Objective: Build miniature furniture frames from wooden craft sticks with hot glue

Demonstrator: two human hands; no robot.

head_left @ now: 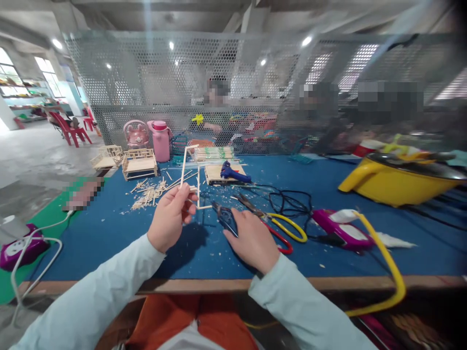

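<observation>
Pinching a pale, angular frame of thin wooden sticks [183, 168] between thumb and fingers of the left hand [171, 211], raising its upper part past the grip and extending its lower part beyond the fingertips. Curving the right hand [253, 238] over dark-handled metal pliers [228, 221] just right of the frame; being unable to tell whether clenching or merely resting. Having room to move over the flat blue tabletop [215, 265] on the near side of the frame, up to the brown wooden table edge [204, 286]. Meeting tighter space right of the frame, at metal scissors with red and yellow loop handles [261, 213], and left of it, at loose pale stick offcuts [153, 193]. Seeing, beyond the frame and rightward, a dark-blue plastic glue gun [233, 174].
</observation>
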